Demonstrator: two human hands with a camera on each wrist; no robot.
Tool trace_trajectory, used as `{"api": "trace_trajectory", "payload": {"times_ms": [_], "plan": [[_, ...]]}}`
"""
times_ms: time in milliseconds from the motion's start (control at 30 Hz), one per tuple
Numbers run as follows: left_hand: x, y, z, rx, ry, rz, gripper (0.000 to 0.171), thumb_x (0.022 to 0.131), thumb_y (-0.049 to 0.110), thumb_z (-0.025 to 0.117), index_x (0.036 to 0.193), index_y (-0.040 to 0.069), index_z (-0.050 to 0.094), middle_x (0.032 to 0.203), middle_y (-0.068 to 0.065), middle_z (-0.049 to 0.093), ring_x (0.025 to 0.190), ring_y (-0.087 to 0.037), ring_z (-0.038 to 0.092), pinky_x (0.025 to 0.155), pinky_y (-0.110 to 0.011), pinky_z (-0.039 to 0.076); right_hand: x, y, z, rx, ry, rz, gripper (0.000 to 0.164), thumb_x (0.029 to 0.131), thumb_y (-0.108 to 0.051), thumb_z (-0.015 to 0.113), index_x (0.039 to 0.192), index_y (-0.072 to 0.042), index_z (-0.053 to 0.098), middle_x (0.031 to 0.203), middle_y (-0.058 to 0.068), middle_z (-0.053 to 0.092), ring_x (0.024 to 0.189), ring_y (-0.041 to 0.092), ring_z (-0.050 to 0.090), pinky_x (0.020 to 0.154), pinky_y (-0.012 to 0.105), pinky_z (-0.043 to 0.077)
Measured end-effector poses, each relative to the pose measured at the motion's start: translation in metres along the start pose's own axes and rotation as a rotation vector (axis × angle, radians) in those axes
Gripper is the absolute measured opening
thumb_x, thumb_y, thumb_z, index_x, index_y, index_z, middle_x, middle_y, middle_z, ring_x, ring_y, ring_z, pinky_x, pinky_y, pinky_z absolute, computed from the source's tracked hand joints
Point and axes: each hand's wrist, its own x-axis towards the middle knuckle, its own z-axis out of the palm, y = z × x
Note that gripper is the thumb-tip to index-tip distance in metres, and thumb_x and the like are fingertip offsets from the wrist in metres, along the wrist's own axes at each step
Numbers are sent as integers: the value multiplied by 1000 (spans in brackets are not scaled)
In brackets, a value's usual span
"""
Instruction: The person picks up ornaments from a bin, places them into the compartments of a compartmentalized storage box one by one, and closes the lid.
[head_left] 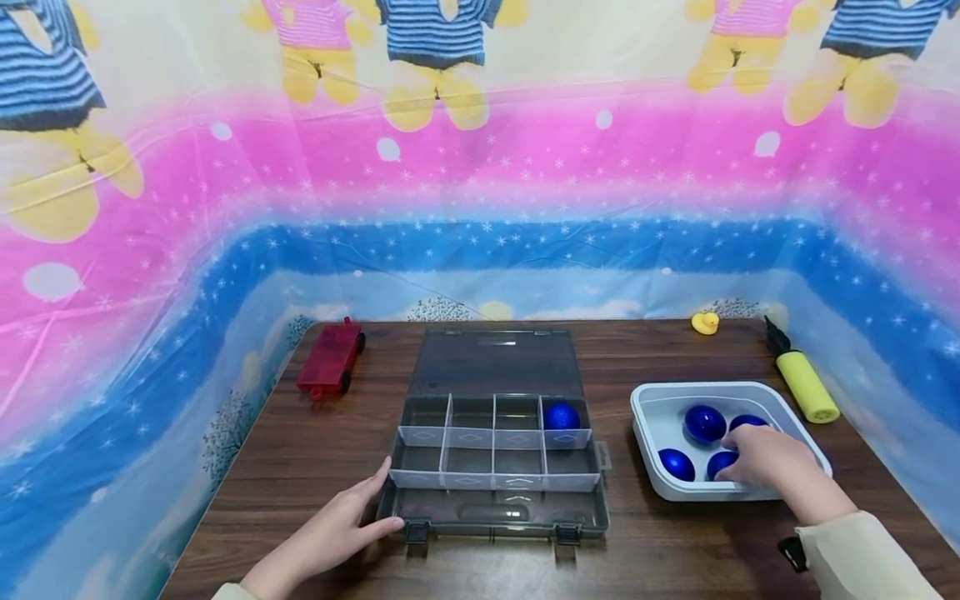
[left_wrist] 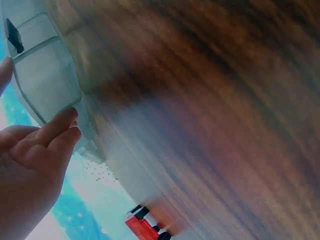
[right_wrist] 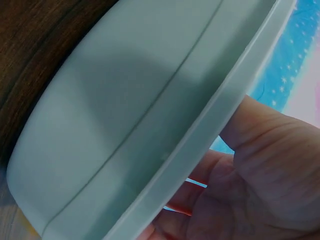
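Note:
A grey see-through compartment box lies with its lid folded back. One glittery blue ball sits in its back right compartment. My left hand touches the box's near left side, fingers extended. On the right is a white tub with several blue balls, among them a shiny one and one at the near left. My right hand reaches over the rim, thumb and fingers about a blue ball. In the right wrist view the tub wall hides the fingertips.
A red toy cart stands at the table's back left. A yellow rubber duck and a yellow hand pump with a black nozzle lie at the back right. A printed cloth hangs behind the wooden table.

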Motion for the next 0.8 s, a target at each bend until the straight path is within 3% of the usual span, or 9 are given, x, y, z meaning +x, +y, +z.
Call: {"api": "trace_trajectory", "payload": {"times_ms": [133,300,500,800], "plan": [[1,0,1,5,6,6,86,92,44,62,152,-2,21,147,-27,33,133,-39,35,103,-56,31,-1,-2,-3,-5,-9,4,57,71,-38,85,107,3,70,99,21,65,83,32,57,69,55,49],[1,0,1,10,8,8,86,92,44,62,151,-2,21,147,-27,33,133,-39,36,103,-56,32,-5,-3,-2,4,8,2,56,72,-39,84,107,3,70,100,21,65,88,37,59,72,58,48],[0,1,1,-3,-5,1,86,92,43,62,152,-2,20,147,-28,33,134,-40,34,103,-57,31,-11,-7,-10,-12,90,-35,64,72,-43,83,111,6,67,104,24,64,96,44,57,78,59,46],[-1,3,-1,-3,-4,-12,86,92,43,63,152,-2,20,147,-28,33,133,-41,35,102,-58,32,-27,-36,-28,-12,209,-93,65,75,-44,80,118,2,65,111,28,62,100,46,56,70,59,48]]}}
